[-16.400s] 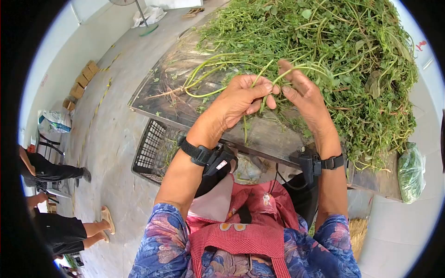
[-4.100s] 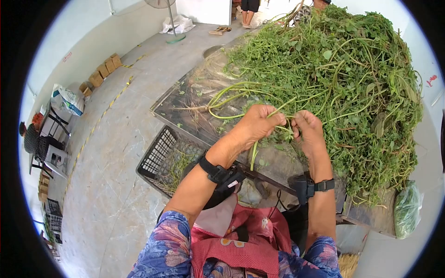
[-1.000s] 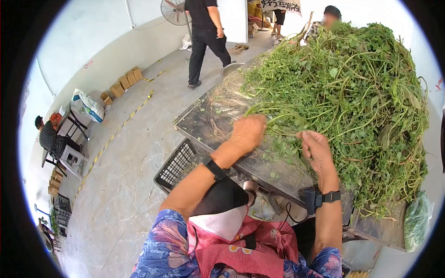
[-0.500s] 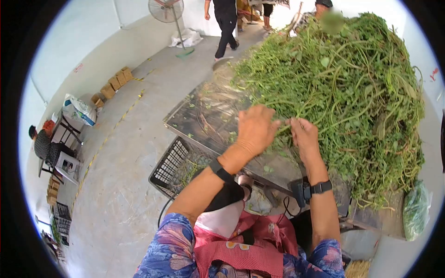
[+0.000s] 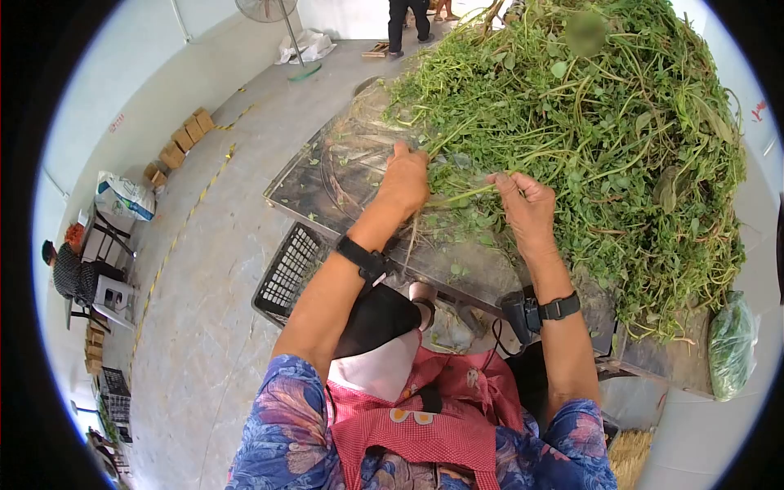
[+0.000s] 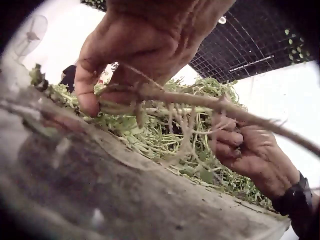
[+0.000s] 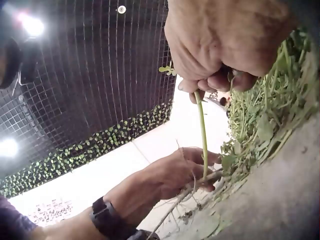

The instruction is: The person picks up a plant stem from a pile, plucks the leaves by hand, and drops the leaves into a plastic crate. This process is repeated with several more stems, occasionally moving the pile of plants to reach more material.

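My left hand (image 5: 403,181) is low over the dark tabletop (image 5: 482,265), gripping the root end of a leafy plant. In the left wrist view its brown root (image 6: 200,102), with thin rootlets hanging off, stretches out past the fingers. My right hand (image 5: 529,211) pinches a green stem (image 7: 203,130) between thumb and fingers. That stem spans the gap between both hands. Beyond them rises a large heap of leafy green stems (image 5: 604,163), covering the far and right side of the table.
A black plastic crate (image 5: 286,273) stands below the table's left front edge. On the right corner sits a clear bag of greens (image 5: 731,343). Cardboard boxes (image 5: 186,135) line the wall, and a person (image 5: 77,269) sits far left. Someone in black trousers (image 5: 400,20) is at the back.
The long rooted stems have left their spot on the tabletop. My left hand has just drawn leftward, apart from the right, and a root now trails below it. The head view has tipped down.
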Demonstrator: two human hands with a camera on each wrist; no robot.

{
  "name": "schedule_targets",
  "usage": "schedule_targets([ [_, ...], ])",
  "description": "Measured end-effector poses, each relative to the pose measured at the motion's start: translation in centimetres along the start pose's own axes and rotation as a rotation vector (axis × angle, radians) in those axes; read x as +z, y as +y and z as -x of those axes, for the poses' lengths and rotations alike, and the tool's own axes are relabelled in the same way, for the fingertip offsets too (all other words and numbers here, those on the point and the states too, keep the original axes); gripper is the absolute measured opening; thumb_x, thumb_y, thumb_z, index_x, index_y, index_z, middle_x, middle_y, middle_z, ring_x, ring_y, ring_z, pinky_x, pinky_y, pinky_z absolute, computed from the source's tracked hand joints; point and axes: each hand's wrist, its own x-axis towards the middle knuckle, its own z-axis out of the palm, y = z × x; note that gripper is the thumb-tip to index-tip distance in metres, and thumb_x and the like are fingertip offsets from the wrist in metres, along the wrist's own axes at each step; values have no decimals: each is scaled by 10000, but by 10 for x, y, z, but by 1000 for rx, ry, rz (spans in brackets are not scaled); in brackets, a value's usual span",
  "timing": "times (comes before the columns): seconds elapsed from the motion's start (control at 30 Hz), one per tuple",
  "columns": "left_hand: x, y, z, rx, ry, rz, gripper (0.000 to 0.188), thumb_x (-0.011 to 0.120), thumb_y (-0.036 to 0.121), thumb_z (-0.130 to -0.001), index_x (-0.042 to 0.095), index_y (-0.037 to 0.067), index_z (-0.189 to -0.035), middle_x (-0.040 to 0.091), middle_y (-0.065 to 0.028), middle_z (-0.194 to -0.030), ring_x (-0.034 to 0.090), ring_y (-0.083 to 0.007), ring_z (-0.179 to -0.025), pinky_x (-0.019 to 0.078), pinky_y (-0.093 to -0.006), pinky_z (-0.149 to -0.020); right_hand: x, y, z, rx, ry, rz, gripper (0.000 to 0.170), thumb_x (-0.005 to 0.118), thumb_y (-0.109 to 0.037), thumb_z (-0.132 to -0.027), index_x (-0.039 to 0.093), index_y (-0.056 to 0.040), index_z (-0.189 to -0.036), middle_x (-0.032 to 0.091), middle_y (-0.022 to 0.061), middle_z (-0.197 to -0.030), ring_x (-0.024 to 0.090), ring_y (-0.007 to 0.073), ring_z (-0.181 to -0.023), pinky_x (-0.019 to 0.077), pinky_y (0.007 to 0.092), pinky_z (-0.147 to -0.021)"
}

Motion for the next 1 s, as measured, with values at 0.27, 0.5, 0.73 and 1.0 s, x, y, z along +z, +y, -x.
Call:
schedule_targets([
  [0.27,0,-13,-24,51,125,7,207,538,-95,-679,602,-39,-867,476,-269,-1068,520,-410,-958,459,-419,-836,14,4,9,-332,35,227,180,671,-123,-807,620,47,-781,517,56,-602,434,116,-539,381,260,-538],
  [0.5,17,-20,-48,47,181,-67,214,605,-48,-634,657,10,-833,556,-212,-964,566,-356,-919,478,-396,-792,16,3,15,-427,7,469,79,636,-57,-799,671,-8,-850,494,46,-596,370,107,-528,324,245,-489],
  [0.73,17,-17,-62,-52,104,42,190,595,-29,-645,667,36,-808,608,-226,-886,594,-357,-877,489,-393,-769,29,-9,31,-656,66,635,81,586,-48,-829,667,-43,-833,642,92,-777,498,168,-562,425,285,-538],
  [1.0,0,-31,-54,-179,75,435,323,551,-72,-732,555,-83,-1054,620,-243,-876,647,-312,-765,537,-371,-640,20,-6,17,-284,-15,-13,144,585,-173,-880,658,-53,-913,597,0,-693,464,107,-486,342,234,-430],
])
